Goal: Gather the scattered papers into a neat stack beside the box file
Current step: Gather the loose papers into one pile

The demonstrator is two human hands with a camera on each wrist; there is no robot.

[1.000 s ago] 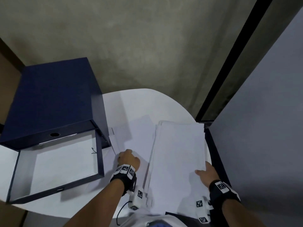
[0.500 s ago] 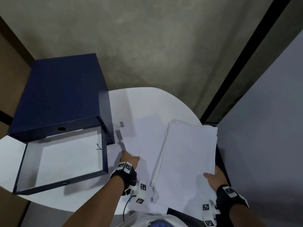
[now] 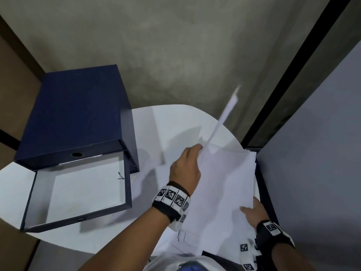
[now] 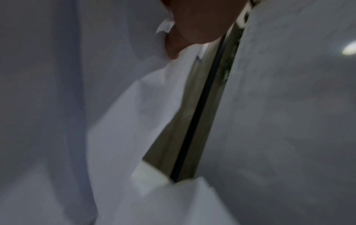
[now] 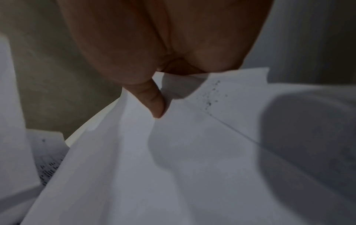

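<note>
A dark blue box file stands at the left of the white round table. To its right, a loose stack of white papers is held tilted up off the table. My left hand pinches the far left part of the papers, and one sheet rises blurred and edge-on from its fingers. In the left wrist view the fingers pinch a sheet's edge. My right hand grips the stack's near right corner. In the right wrist view its thumb presses on top.
The box file's open white-lined flap lies flat toward me at the near left. A printed sheet lies at the table's near edge. A grey partition stands close on the right, with a dark edge beside the table.
My left hand rose off the table with the loose sheets it held and swung them right, against the stack. The right hand kept its hold on the near corner.
</note>
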